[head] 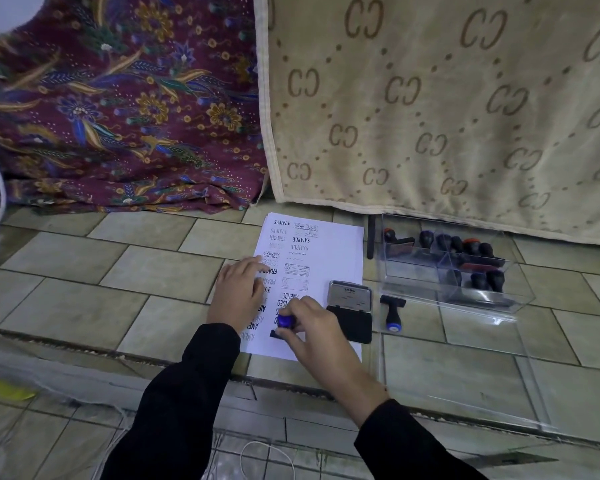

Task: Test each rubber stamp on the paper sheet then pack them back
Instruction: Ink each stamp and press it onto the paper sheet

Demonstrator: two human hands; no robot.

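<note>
Stamp pinched by right grip (on paper), left grip flat, inkpad beside

The paper sheet lies on the floor. On its near end stands a stamp in the right hand; the ink pad sits at its right edge. Right of the pad lies a loose stamp, then the box holding more stamps.

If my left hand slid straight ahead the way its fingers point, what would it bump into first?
Probably nothing on the paper sheet: the left hand points up the page, over stamped prints only. Beyond the sheet, the beige blanket likely comes first.
</note>
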